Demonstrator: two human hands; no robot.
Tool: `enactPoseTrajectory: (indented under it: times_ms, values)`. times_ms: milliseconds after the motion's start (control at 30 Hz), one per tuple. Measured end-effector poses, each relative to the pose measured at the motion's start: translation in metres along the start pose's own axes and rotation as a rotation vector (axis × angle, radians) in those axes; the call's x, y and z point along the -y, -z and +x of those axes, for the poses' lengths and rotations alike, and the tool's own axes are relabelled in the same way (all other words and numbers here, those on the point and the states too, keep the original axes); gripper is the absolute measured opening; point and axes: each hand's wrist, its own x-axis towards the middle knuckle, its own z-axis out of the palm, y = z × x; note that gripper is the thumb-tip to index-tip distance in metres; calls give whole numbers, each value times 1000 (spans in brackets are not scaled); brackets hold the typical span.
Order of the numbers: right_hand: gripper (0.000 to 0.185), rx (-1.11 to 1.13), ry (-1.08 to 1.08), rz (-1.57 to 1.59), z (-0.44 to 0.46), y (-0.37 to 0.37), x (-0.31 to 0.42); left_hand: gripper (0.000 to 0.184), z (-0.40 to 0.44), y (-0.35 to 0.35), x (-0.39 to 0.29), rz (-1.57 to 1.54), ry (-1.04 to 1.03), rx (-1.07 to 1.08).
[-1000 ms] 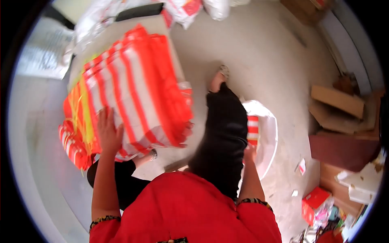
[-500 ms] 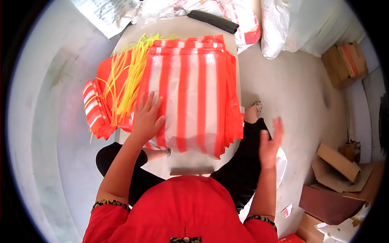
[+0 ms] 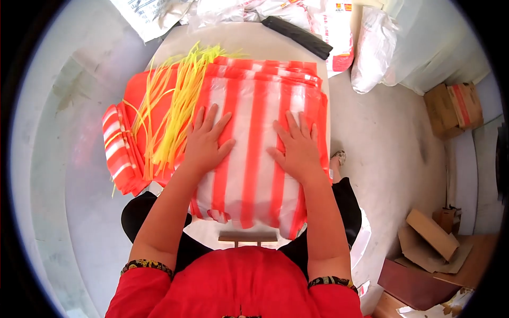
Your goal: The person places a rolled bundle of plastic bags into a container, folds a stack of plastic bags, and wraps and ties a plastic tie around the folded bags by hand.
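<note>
In front of me lies a stack of red-and-white striped plastic bags (image 3: 252, 143), its near edge hanging toward my lap. My left hand (image 3: 205, 146) rests flat on the left part of the stack, fingers spread. On the right part, my right hand (image 3: 298, 148) also lies flat with its fingers apart. A bunch of yellow plastic ties (image 3: 183, 106) runs along the left side of the stack, near my left hand. Farther left sits a folded striped bundle (image 3: 121, 148) with a yellow tie around it.
The stack lies on a pale table (image 3: 212, 40). At its back are a black folded strip (image 3: 297, 37) and white printed sacks (image 3: 374, 47). Cardboard boxes (image 3: 453, 111) stand on the floor at right, with an opened carton (image 3: 429, 244) nearer me.
My right hand has come in from the right, beside the table, and down onto the striped bags. My left hand stays on the stack. The view has shifted slightly.
</note>
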Motion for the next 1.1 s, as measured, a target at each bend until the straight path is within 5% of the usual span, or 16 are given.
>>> enactPoseTrajectory:
  times_ms: [767, 967, 1100]
  values:
    - [65, -42, -25, -186, -7, -13, 1, 67, -2, -10, 10, -62, -20, -54]
    - [63, 127, 353, 72, -92, 6, 68, 70, -3, -16, 14, -33, -2, -63]
    - [60, 148, 510, -99, -130, -11, 89, 71, -1, -16, 14, -36, 16, -41]
